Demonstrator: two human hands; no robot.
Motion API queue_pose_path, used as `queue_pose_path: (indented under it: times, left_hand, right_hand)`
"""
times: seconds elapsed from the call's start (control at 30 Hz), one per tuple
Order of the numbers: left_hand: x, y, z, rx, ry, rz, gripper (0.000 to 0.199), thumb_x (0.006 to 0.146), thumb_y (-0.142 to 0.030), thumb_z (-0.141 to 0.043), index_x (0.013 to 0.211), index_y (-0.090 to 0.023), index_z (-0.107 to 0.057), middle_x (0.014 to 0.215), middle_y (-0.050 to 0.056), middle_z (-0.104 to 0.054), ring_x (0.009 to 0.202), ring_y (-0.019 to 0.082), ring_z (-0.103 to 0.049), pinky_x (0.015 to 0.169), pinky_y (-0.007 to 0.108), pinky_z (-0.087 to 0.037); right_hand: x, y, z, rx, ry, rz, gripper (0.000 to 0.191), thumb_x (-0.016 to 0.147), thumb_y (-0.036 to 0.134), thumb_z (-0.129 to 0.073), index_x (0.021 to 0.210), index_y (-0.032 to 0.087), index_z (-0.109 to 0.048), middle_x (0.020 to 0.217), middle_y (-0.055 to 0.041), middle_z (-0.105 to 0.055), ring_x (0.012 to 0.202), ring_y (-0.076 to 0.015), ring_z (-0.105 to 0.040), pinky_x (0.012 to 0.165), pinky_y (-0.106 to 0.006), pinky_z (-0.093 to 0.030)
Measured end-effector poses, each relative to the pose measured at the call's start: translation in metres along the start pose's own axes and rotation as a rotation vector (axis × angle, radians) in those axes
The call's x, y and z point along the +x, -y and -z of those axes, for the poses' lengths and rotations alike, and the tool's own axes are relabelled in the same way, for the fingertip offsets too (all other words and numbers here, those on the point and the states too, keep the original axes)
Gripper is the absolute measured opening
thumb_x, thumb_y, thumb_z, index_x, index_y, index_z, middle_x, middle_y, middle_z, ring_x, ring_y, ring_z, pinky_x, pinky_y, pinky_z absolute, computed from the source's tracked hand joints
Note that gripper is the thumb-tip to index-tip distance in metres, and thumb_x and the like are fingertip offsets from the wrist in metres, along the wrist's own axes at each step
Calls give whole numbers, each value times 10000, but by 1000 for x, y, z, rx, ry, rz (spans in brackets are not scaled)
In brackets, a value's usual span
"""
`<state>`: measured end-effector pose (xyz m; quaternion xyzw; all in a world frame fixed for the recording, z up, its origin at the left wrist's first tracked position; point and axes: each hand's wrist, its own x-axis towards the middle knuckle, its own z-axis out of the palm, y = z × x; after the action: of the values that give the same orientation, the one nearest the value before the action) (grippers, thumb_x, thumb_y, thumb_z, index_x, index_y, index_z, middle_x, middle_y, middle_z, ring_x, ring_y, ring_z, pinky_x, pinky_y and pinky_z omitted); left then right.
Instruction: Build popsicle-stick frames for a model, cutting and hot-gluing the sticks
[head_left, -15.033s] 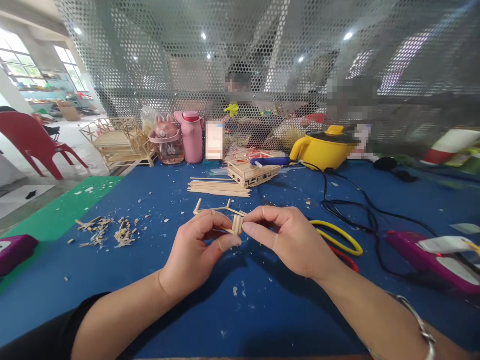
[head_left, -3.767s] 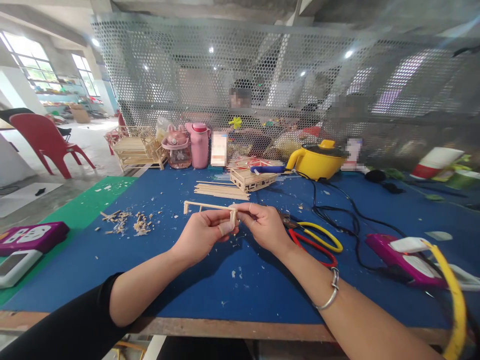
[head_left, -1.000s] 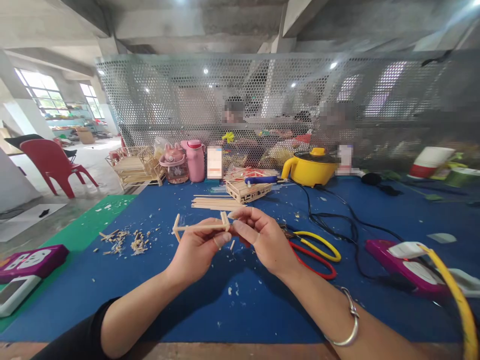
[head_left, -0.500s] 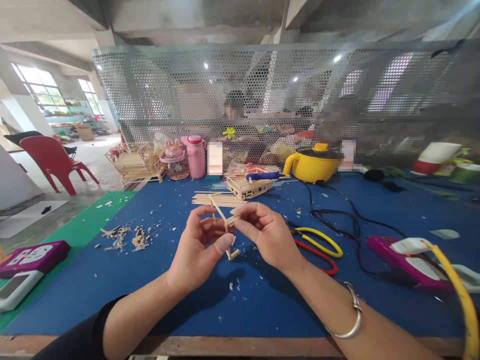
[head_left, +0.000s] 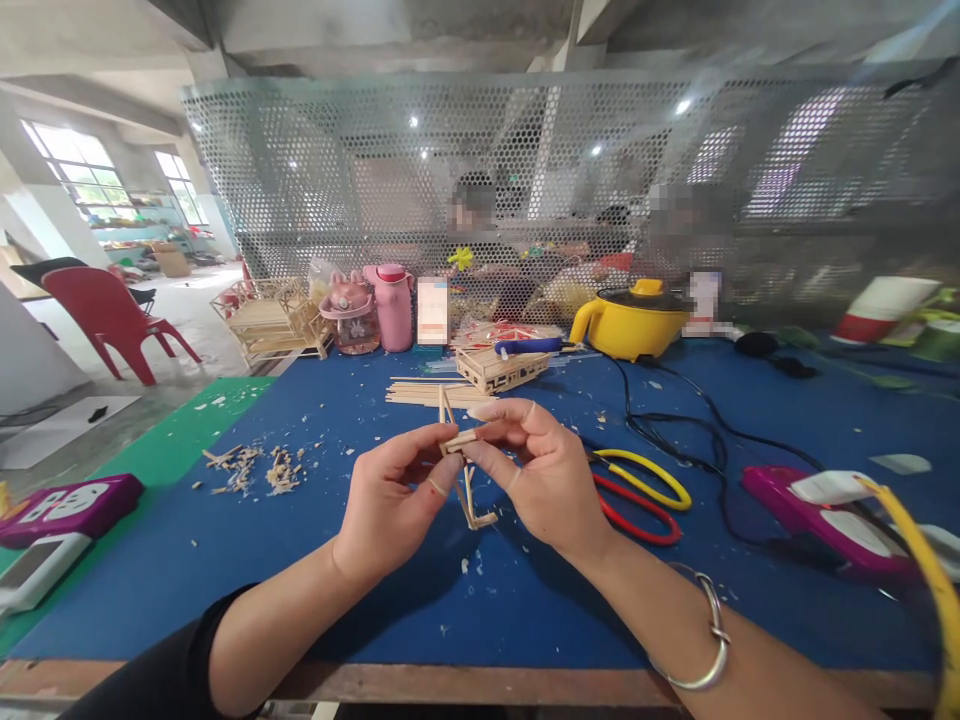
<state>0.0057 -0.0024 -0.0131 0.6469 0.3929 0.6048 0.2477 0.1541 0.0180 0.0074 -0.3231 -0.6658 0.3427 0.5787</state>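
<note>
A small frame of thin wooden sticks (head_left: 470,495) is held up above the blue table mat, its lower corner hanging below my fingers. My left hand (head_left: 394,495) pinches its middle between thumb and fingertips. From the other side, my right hand (head_left: 544,475) grips a short stick piece (head_left: 463,440) at the same spot, thumb against the fingers. The fingertips partly hide the joint. Behind the hands lies a bundle of loose wooden sticks (head_left: 412,392). Scissors with yellow and red handles (head_left: 649,482) rest just right of my right hand.
A wooden box-like piece (head_left: 506,370) carries a blue-handled tool (head_left: 529,346). A yellow pot (head_left: 637,325), pink bottles (head_left: 394,310) and a perforated screen (head_left: 337,190) stand behind. Stick scraps (head_left: 281,468) lie left; a purple power strip (head_left: 810,510) and black cables (head_left: 675,430) are right.
My left fingertips have moved up to the joint, meeting my right fingertips at the short stick. The frame has turned more upright and its lower corner has swung slightly right.
</note>
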Motion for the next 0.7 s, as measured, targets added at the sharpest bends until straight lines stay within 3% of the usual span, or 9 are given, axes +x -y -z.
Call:
queue_pose_path:
  times: [0.37, 0.57, 0.7]
  left_hand:
    - [-1, 3, 5, 198, -52, -172, 192, 800, -197, -639, 983, -182, -698, 900, 45, -754, 749, 160, -716, 669, 223, -578]
    - [3, 3, 5, 282, -91, -251, 196, 789, -182, -657, 979, -184, -702, 904, 33, -756, 755, 146, -717, 673, 195, -575]
    - [6, 4, 6, 313, -62, -309, 193, 791, -163, -652, 976, -187, -700, 910, 28, -756, 773, 146, -718, 692, 191, -576]
  right_hand:
    - [-4, 1, -1, 23, -21, -17, 334, 725, 180, -689, 1019, 244, -542, 785, 4, -738, 783, -160, -706, 713, -281, -568]
    - [-2, 4, -2, 137, 6, -104, 381, 713, 190, -705, 1037, 244, -511, 783, 11, -733, 738, -148, -701, 663, -266, -575]
    - [2, 3, 0, 171, 15, -120, 372, 697, 213, -719, 1008, 241, -518, 745, 26, -702, 664, -142, -680, 540, -238, -555]
